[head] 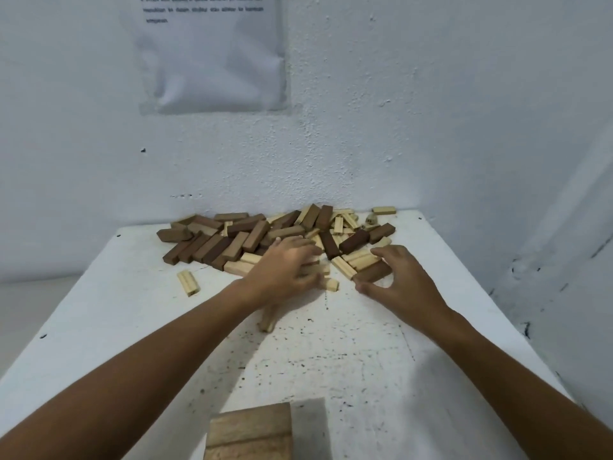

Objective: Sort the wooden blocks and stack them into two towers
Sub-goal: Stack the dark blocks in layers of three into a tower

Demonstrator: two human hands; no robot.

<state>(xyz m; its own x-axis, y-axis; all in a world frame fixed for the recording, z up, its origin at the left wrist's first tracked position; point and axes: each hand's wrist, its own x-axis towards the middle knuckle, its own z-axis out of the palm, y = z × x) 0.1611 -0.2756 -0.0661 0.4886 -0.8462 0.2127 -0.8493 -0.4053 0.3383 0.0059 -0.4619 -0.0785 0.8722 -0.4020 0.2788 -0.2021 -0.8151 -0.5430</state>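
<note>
A big pile of wooden blocks [275, 235], dark brown and pale, lies at the 12 o'clock end of the white table [109, 313], next to the wall. The left hand [285, 265] reaches into the pile; it is blurry, so its grip cannot be told. The right hand [396, 280] pinches a dark block [373, 272]. A pale tower top [250, 433] sits at 6 o'clock.

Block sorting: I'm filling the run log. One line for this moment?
left hand: on light blocks | right hand: pinching dark block | pile: unsorted
</note>
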